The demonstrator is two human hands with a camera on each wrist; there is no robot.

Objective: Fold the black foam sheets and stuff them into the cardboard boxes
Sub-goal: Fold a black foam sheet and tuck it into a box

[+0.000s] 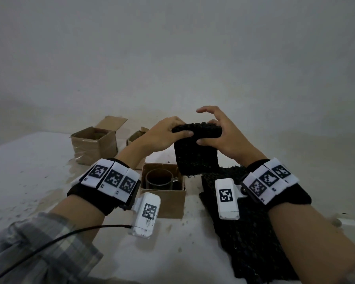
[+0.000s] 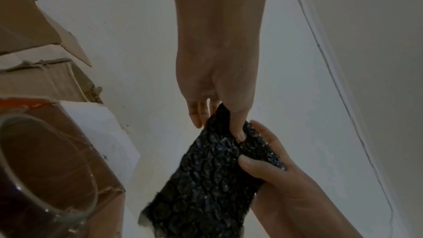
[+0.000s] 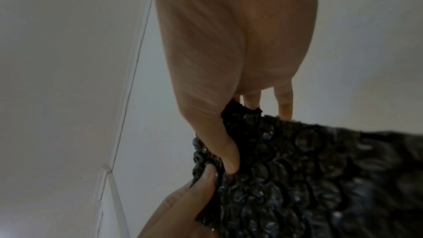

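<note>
Foam sheet [image 1: 196, 158] between both hands

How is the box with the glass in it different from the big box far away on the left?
The near box holds a clear glass; what the far box holds cannot be made out. The near box looks lower and sits just below the folded black sheet that the left hand and right hand grip; the far box stands taller, one flap up. Both are brown cardboard, open on top.

Looks like a bare makeshift packing spot, room type unclear: plain white wall [image 1: 172, 48], stained white table [image 1: 29, 181], open cardboard boxes [image 1: 94, 144], stack of black foam sheets [image 1: 250, 232], glass cup [image 1: 159, 180] in one box.
</note>
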